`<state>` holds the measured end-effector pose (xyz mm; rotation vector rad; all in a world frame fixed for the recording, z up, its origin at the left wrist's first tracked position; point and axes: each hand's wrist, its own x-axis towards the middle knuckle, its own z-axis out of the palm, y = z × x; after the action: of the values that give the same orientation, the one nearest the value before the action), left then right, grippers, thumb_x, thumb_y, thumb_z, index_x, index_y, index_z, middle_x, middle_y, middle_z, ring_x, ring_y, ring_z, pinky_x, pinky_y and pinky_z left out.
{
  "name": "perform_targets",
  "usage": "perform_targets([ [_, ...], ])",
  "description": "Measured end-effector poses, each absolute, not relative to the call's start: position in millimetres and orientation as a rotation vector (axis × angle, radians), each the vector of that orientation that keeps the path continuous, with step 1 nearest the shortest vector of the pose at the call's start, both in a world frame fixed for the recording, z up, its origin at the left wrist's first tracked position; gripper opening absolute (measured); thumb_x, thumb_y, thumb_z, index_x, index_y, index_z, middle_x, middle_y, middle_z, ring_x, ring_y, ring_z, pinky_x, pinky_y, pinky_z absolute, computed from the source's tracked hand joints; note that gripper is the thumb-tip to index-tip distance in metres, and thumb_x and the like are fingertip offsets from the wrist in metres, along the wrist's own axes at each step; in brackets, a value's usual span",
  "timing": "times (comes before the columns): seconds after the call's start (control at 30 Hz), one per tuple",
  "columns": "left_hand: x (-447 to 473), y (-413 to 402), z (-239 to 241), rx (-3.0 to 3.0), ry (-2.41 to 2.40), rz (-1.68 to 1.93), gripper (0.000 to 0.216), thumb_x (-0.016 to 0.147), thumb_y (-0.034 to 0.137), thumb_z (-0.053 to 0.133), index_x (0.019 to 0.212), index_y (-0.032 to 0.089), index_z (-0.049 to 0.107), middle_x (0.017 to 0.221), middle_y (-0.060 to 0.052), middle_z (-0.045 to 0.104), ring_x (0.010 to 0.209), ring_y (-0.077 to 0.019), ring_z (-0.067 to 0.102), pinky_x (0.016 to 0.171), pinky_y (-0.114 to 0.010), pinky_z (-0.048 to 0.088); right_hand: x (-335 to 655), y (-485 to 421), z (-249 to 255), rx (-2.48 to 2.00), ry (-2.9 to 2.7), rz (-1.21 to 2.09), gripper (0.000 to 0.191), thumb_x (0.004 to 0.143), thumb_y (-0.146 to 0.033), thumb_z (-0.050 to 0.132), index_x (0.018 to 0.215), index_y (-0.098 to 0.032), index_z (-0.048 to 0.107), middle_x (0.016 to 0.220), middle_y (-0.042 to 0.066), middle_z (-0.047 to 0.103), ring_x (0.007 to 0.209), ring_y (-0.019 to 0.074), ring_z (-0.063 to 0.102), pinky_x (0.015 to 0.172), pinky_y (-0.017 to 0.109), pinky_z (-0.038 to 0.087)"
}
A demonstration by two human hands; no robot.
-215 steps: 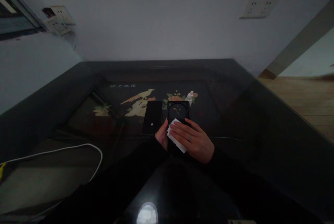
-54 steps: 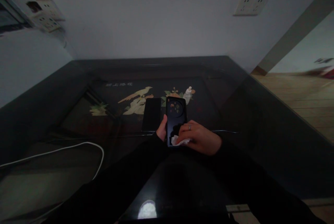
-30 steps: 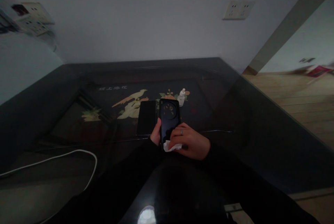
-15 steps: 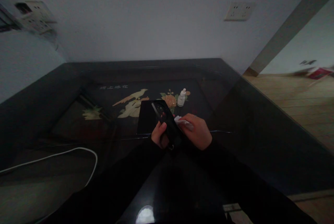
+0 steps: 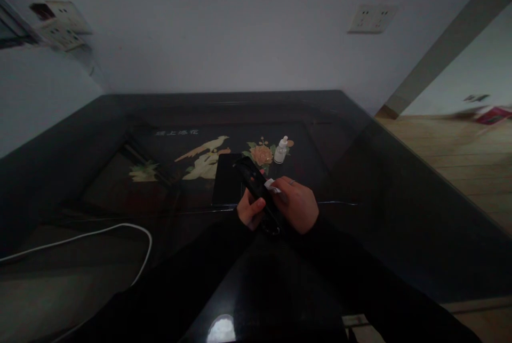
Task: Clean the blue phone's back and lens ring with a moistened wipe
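My left hand (image 5: pixel 250 210) is wrapped round the lower left side of a dark, slim phone (image 5: pixel 256 180), which is tilted over the table. Between the fingers of my right hand (image 5: pixel 299 204) is a crumpled white wipe (image 5: pixel 272 186), pressed against the phone's right side. Dim light hides much of the phone's surface. Just behind my left hand a flat black rectangular thing (image 5: pixel 227 180) lies on the table; its kind is unclear. A small clear dropper bottle (image 5: pixel 280 151) with a white top stands beyond my right hand.
The glossy black table (image 5: pixel 352 172) carries an inlaid bird and flower picture (image 5: pixel 208 156). A white cable (image 5: pixel 96 233) curves across its left side. Wall sockets (image 5: pixel 373 17) are behind, with more sockets (image 5: pixel 64 25) at the left.
The phone has turned more edge-on within my left hand. My right hand has moved slightly left and closer over it with the wipe. The view has shifted a little.
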<state>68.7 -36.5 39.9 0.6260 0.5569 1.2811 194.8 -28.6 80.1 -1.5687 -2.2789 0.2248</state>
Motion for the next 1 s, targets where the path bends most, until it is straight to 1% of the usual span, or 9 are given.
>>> perform_targets([
  [0.1,69,-36,40,0.623,0.567,1.291,0.085,0.05,0.041,0.077,0.125,0.023,0.041,0.107,-0.008,0.06,0.106,-0.0267,0.053,0.091,-0.038,0.04,196,-29,81,-1.566,-2.304,0.205,0.013,0.084,-0.022,0.044,0.089,-0.022,0.057,0.087,0.001,0.062,0.075,0.0145,0.059,0.057,0.024,0.033],
  [0.2,67,-35,40,0.614,0.604,1.323,0.081,0.051,0.044,0.076,0.123,0.025,0.043,0.108,-0.007,0.058,0.102,-0.026,0.055,0.088,-0.038,0.042,199,-35,82,-1.642,-2.342,0.173,0.014,0.084,-0.025,0.045,0.09,-0.024,0.057,0.087,0.0,0.062,0.069,0.0148,0.059,0.052,0.025,0.029],
  [0.3,66,-34,40,0.612,0.61,1.326,0.08,0.051,0.046,0.075,0.122,0.024,0.044,0.107,-0.006,0.058,0.099,-0.0252,0.056,0.086,-0.037,0.043,200,-37,82,-1.687,-2.357,0.165,0.014,0.083,-0.026,0.045,0.09,-0.025,0.058,0.086,-0.001,0.063,0.068,0.0152,0.059,0.051,0.026,0.028],
  [0.37,67,-34,39,0.613,0.608,1.315,0.08,0.052,0.046,0.075,0.122,0.023,0.044,0.106,-0.006,0.058,0.099,-0.0252,0.056,0.086,-0.036,0.043,199,-36,83,-1.689,-2.35,0.165,0.014,0.083,-0.025,0.045,0.09,-0.025,0.057,0.086,0.0,0.063,0.069,0.0154,0.059,0.052,0.025,0.029],
  [0.57,72,-37,38,0.602,0.515,1.259,0.085,0.052,0.043,0.076,0.126,0.022,0.039,0.11,-0.008,0.06,0.112,-0.0273,0.049,0.095,-0.038,0.038,187,-19,94,-1.587,-2.325,0.217,0.015,0.085,-0.024,0.042,0.089,-0.021,0.056,0.09,0.003,0.063,0.081,0.0162,0.059,0.063,0.024,0.036],
  [0.7,72,-40,37,0.592,0.521,1.243,0.09,0.049,0.041,0.078,0.127,0.027,0.036,0.108,-0.004,0.061,0.11,-0.0245,0.052,0.096,-0.035,0.038,170,1,106,-1.623,-2.283,0.159,0.018,0.085,-0.029,0.042,0.093,-0.022,0.056,0.092,0.003,0.064,0.081,0.0185,0.059,0.065,0.026,0.037],
  [0.83,73,-42,37,0.607,0.549,1.28,0.095,0.044,0.039,0.081,0.127,0.024,0.038,0.106,-0.004,0.062,0.112,-0.0244,0.05,0.097,-0.034,0.036,159,13,113,-1.595,-2.257,0.127,0.022,0.086,-0.028,0.04,0.1,-0.024,0.057,0.092,0.002,0.064,0.079,0.0179,0.059,0.066,0.028,0.038],
  [0.93,73,-40,36,0.618,0.544,1.288,0.088,0.044,0.039,0.081,0.122,0.024,0.043,0.108,-0.004,0.06,0.113,-0.0241,0.049,0.098,-0.033,0.035,164,5,108,-1.609,-2.258,0.106,0.022,0.085,-0.029,0.042,0.101,-0.023,0.057,0.091,0.004,0.064,0.077,0.0178,0.059,0.063,0.026,0.037],
  [1.0,72,-37,34,0.621,0.535,1.293,0.083,0.045,0.04,0.08,0.119,0.024,0.045,0.106,-0.004,0.06,0.11,-0.0239,0.051,0.095,-0.033,0.036,173,-8,101,-1.61,-2.301,0.123,0.02,0.086,-0.028,0.041,0.096,-0.022,0.058,0.091,0.004,0.064,0.077,0.0172,0.059,0.061,0.025,0.036],
])
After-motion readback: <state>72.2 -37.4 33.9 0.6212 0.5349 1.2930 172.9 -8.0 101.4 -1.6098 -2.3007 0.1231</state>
